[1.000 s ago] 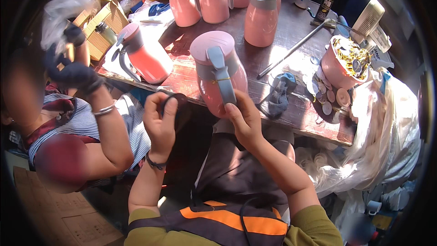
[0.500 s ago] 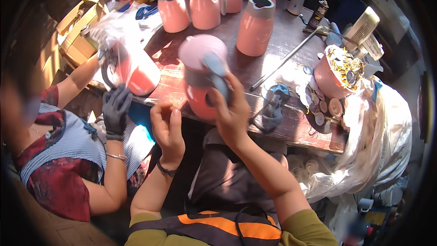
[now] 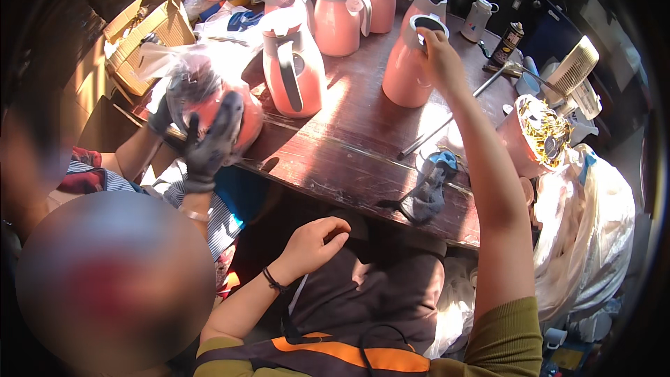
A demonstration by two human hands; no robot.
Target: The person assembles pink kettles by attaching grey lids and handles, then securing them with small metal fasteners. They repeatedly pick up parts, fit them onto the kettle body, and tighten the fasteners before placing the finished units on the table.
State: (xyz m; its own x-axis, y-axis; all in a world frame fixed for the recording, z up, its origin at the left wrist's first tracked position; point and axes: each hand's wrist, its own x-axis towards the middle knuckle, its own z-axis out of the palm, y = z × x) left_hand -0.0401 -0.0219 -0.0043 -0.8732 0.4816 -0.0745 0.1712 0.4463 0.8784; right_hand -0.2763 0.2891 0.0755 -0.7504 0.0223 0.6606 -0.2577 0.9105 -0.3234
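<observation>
My right hand [image 3: 438, 56] reaches far over the brown wooden table [image 3: 349, 146] and grips the rim of a lidless pink jug [image 3: 407, 77] that stands upright. Over my lap, below the table edge, my left hand [image 3: 314, 241] holds nothing, its fingers loosely curled. A lidded pink jug with a grey handle [image 3: 293, 63] stands on the table to the left of the lidless one, apart from both my hands. At the left a co-worker's dark-gloved hands [image 3: 209, 139] hold a pink jug inside a clear plastic bag [image 3: 202, 98].
More pink jugs [image 3: 342, 14] stand in a row at the back. A cardboard box [image 3: 150, 28] is at the far left. A grey glove [image 3: 429, 192], a metal rod [image 3: 447, 122], a spray can [image 3: 507, 42] and a pink tub of gold-coloured parts [image 3: 541, 132] lie to the right.
The grey-handled jug left my hands and now stands on the table. My right hand moved out to the lidless jug; my left dropped to my lap. The co-worker bagged a jug.
</observation>
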